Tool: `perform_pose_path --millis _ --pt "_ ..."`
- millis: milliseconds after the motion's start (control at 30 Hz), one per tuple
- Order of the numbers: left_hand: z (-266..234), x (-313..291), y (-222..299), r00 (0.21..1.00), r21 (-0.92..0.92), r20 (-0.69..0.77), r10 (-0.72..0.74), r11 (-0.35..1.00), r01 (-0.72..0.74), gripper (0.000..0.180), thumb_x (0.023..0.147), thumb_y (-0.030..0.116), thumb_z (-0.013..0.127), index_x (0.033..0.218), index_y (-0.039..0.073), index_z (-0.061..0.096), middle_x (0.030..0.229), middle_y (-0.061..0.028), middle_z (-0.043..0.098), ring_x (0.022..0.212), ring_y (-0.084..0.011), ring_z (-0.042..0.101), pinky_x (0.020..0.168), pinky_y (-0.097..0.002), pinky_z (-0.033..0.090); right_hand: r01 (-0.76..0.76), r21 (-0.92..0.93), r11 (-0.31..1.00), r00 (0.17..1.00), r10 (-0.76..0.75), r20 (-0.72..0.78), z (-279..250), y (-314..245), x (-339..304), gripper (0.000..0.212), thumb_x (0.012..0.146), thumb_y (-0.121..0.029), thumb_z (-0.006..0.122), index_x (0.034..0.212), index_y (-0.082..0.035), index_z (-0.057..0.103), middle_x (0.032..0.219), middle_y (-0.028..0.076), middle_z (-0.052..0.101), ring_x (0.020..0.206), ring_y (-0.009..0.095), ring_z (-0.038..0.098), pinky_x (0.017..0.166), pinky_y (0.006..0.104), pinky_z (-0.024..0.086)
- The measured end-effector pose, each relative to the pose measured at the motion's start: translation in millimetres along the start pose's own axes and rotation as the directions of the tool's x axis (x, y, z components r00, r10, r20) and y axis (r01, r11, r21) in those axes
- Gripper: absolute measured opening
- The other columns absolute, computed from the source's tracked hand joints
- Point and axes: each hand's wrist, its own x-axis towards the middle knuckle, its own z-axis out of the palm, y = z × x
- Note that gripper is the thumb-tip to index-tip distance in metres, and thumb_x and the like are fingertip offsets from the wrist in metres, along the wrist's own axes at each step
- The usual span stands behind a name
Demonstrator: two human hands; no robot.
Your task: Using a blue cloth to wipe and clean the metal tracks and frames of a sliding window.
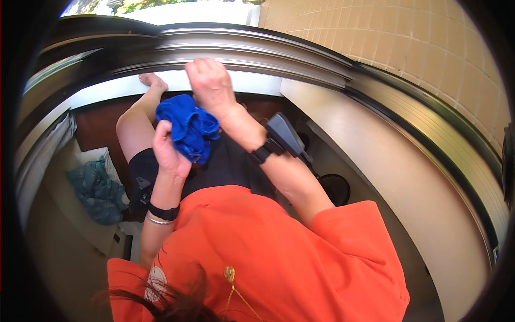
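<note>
My left hand grips a bunched blue cloth, held up in front of my body. My right hand is closed into a fist just above and to the right of the cloth, close to the metal sliding-door track. Whether the right hand pinches part of the cloth is hidden. Both wrists wear dark bands. My orange shirt fills the lower middle, and my bare leg with its foot reaches toward the white sill.
A curved metal door frame runs along the right beside a beige tiled wall. A teal cloth lies on a pale seat at the left. A dark grey chair part and round black base sit below my right arm.
</note>
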Motion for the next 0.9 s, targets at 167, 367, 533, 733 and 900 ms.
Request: perform_pose_path --millis 167,367,533,733,900 --pt "-6.2 -6.1 21.9 0.984 0.049 -0.102 0.145 0.989 -0.141 0.045 0.085 0.024 0.041 0.124 0.002 0.045 0.121 -0.0110 0.054 0.111 -0.0259 0.052 0.099 -0.0398 0.038 0.107 0.031 0.994 0.990 -0.103 -0.097 32.1 -14.7 22.0 0.016 0.075 -0.021 0.061 0.069 -0.009 0.053 0.066 0.006 0.052 0.071 0.023 0.054 0.066 0.0342 0.042" --pt "35.0 1.2 -29.0 0.989 0.045 -0.144 0.015 0.999 -0.009 0.032 0.080 0.012 0.043 0.107 0.000 0.055 0.098 -0.0079 0.061 0.091 -0.0189 0.059 0.087 -0.0329 0.045 0.032 0.009 0.999 0.993 -0.033 0.117 -21.7 25.3 -14.9 0.020 0.068 -0.004 0.055 0.088 -0.006 0.056 0.085 0.009 0.060 0.081 0.028 0.056 0.071 0.0386 0.047" --pt "67.7 5.2 -91.4 0.966 0.077 -0.054 -0.254 0.963 0.257 0.023 0.078 0.013 0.047 0.095 0.002 0.059 0.088 -0.0060 0.062 0.080 -0.0155 0.059 0.076 -0.0287 0.048 -0.060 -0.197 0.979 0.989 0.085 0.120 -98.3 74.2 -60.1 0.026 0.069 -0.004 0.054 0.095 -0.008 0.058 0.084 0.009 0.062 0.082 0.027 0.058 0.070 0.0357 0.047" --pt "95.8 13.2 -153.8 0.876 0.130 0.117 -0.468 0.881 0.454 0.017 0.078 0.013 0.048 0.087 0.002 0.058 0.077 -0.0047 0.061 0.070 -0.0146 0.059 0.067 -0.0264 0.049 -0.227 -0.525 0.820 0.945 0.317 0.087 -188.2 121.3 -102.7 0.028 0.069 0.004 0.052 0.094 -0.009 0.058 0.075 0.011 0.061 0.078 0.029 0.058 0.067 0.0395 0.048" --pt "110.7 4.2 -165.8 0.844 0.111 0.177 -0.506 0.863 0.494 0.018 0.076 0.012 0.047 0.085 0.000 0.058 0.078 -0.0075 0.061 0.070 -0.0176 0.060 0.068 -0.0309 0.052 -0.133 -0.778 0.614 0.896 0.411 0.171 -193.3 115.0 -98.1 0.015 0.070 -0.002 0.056 0.083 -0.005 0.052 0.080 0.010 0.062 0.079 0.028 0.059 0.068 0.0377 0.051"
